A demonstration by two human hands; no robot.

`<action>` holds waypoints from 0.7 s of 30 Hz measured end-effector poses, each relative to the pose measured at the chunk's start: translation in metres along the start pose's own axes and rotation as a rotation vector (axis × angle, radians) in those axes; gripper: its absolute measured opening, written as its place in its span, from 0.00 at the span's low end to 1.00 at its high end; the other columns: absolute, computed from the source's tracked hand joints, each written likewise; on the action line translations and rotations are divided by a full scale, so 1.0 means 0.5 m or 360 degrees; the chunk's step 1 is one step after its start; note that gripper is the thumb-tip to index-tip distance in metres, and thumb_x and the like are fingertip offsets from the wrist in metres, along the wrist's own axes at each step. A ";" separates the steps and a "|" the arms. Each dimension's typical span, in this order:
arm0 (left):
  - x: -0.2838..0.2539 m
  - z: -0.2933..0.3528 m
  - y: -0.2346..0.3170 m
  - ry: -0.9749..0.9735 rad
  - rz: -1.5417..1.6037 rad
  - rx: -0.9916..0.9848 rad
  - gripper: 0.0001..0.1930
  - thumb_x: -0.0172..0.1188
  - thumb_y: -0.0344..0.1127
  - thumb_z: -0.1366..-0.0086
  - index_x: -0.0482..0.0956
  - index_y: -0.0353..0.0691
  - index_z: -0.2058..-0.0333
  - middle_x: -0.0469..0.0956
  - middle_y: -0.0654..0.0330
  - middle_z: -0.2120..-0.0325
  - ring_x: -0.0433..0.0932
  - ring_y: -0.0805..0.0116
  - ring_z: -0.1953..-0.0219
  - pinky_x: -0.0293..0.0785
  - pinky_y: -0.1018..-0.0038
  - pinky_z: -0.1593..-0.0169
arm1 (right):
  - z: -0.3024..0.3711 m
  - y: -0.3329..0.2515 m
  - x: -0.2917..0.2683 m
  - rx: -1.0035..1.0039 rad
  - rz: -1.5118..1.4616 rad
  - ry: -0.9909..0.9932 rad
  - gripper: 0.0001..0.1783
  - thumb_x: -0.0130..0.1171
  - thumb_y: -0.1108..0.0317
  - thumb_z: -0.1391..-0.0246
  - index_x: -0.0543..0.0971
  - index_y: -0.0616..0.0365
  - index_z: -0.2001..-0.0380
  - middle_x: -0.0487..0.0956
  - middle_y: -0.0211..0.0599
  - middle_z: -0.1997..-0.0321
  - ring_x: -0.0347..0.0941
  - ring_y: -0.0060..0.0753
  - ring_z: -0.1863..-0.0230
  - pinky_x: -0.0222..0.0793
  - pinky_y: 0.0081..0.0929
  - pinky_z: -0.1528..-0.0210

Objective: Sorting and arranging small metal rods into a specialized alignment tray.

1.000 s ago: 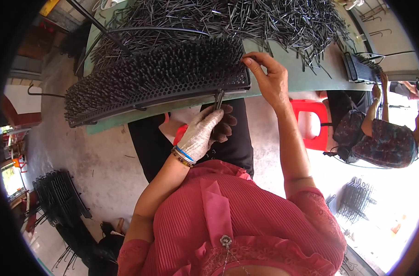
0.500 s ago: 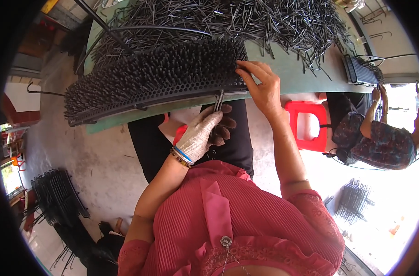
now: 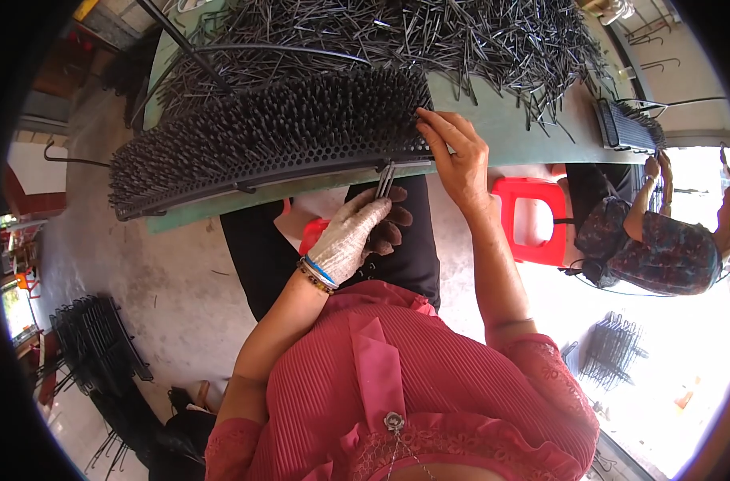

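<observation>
Your left hand (image 3: 350,231), in a glove pale on the back and brown on the fingers, is closed around a few thin rods (image 3: 387,181), their tips pointing up toward the near edge of the long black perforated rack (image 3: 289,170); you can't tell from this view whether they touch it. Your bare right hand (image 3: 459,156) is at the rack's right end, thumb and forefinger drawn nearly together, the other fingers loosely bent; whether a rod is pinched between those fingertips is too small to tell. The rack lies along the near edge of the green table (image 3: 525,128) in front of you, tilted so its left end sits lower in view. Short dark rods stand packed across most of it, while rows of open holes show along its near side. Behind it, a heap of loose dark rods (image 3: 429,36) is spread over the table, and a curved black bar (image 3: 285,50) passes between the two. To your right are a red stool (image 3: 505,215) and, farther off, a co-worker (image 3: 662,250) in dark patterned clothing, both hands at a smaller rack (image 3: 624,128) at the table's far right.
</observation>
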State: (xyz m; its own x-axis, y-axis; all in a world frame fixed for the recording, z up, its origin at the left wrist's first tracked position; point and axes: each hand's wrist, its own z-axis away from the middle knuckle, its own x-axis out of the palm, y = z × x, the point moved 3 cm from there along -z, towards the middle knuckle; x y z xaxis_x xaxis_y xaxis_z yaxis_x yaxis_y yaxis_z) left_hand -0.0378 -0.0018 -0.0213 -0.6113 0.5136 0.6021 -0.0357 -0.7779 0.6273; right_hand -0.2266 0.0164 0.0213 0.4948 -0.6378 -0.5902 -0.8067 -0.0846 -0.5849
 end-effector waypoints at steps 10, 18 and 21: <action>0.012 0.006 0.021 0.0010 0.0084 -0.0038 0.16 0.48 0.40 0.28 0.70 0.37 0.48 0.79 0.59 0.67 0.78 0.76 0.72 0.75 0.82 0.72 | 0.014 -0.009 0.007 -0.0081 0.0233 0.0171 0.12 0.65 0.73 0.51 0.83 0.58 0.61 0.79 0.39 0.63 0.74 0.42 0.64 0.69 0.32 0.59; -0.004 0.039 0.037 -0.0072 -0.0087 0.0152 0.17 0.48 0.41 0.27 0.69 0.35 0.48 0.78 0.59 0.66 0.78 0.75 0.71 0.77 0.80 0.67 | 0.053 -0.078 0.021 0.0714 -0.0689 -0.0453 0.15 0.64 0.62 0.43 0.81 0.65 0.61 0.80 0.37 0.62 0.74 0.25 0.64 0.69 0.23 0.61; -0.016 0.062 0.050 -0.0149 -0.0283 0.0217 0.15 0.46 0.40 0.26 0.71 0.34 0.53 0.78 0.60 0.68 0.77 0.76 0.72 0.76 0.80 0.67 | 0.065 -0.097 0.055 0.0880 -0.0859 -0.0883 0.13 0.63 0.64 0.42 0.81 0.66 0.65 0.80 0.34 0.64 0.73 0.21 0.62 0.69 0.22 0.58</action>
State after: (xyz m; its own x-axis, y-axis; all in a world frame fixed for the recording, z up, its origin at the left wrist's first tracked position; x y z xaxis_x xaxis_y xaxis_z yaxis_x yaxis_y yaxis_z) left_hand -0.0091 -0.0139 0.0049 -0.5286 0.6746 0.5152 -0.0254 -0.6193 0.7848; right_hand -0.1631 0.0278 0.0153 0.9534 -0.1519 -0.2606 -0.2278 0.2033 -0.9522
